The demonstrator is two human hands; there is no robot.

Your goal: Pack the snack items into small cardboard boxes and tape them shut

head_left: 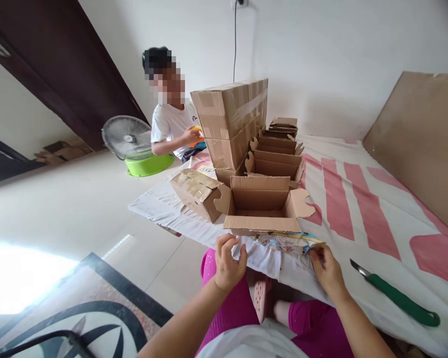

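Observation:
An open cardboard box (261, 223) stands at the near edge of the cloth-covered table, its flaps spread outward. Along its front lies a crumpled, colourful printed sheet (281, 242); I cannot tell whether it is paper or plastic. The thumb and fingers of my right hand (326, 271) pinch the sheet's right end. My left hand (229, 262) is just below the box's front left corner, fingers loosely curved, thumb apart, nothing in it. To the left of the open box, a taped cardboard box (197, 191) lies tilted.
Taped boxes (242, 112) are stacked behind, beside a row of open boxes (276, 164). A green-handled knife (399, 298) lies at right, its blade exposed. A large cardboard sheet (421, 144) leans farther back. Another person (175, 124) sits across the table, near a fan (129, 139).

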